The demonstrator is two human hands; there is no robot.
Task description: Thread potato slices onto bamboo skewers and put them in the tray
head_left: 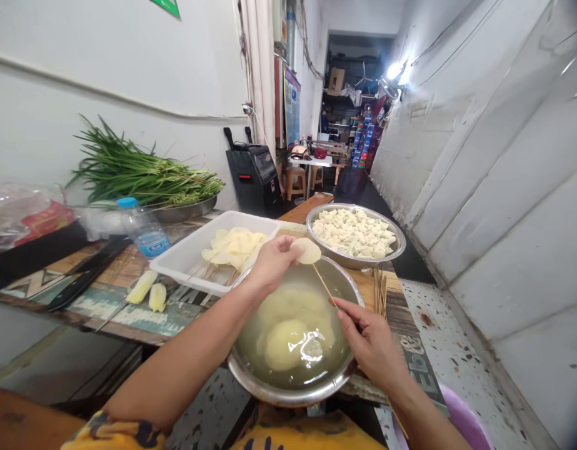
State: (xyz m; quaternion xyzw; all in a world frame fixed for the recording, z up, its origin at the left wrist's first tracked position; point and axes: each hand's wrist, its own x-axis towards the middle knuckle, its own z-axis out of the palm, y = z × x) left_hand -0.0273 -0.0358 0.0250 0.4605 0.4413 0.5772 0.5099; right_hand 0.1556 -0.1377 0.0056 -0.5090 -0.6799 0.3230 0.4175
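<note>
My left hand [272, 262] pinches a pale potato slice [307, 251] above a steel bowl [250, 375] of cloudy water with more potato slices [288, 340] in it. My right hand [370, 340] holds the lower end of a thin bamboo skewer [324, 284], whose tip meets the slice. Just behind my left hand a white plastic tray [185, 259] holds skewered potato slices [232, 245].
A steel bowl of cauliflower pieces [354, 232] stands behind. Spare skewers [379, 290] lie on the wooden table [129, 312]. At left are a water bottle [145, 230], potato pieces [147, 290], a knife [82, 281] and a tray of green chives [142, 175]. A narrow corridor runs ahead.
</note>
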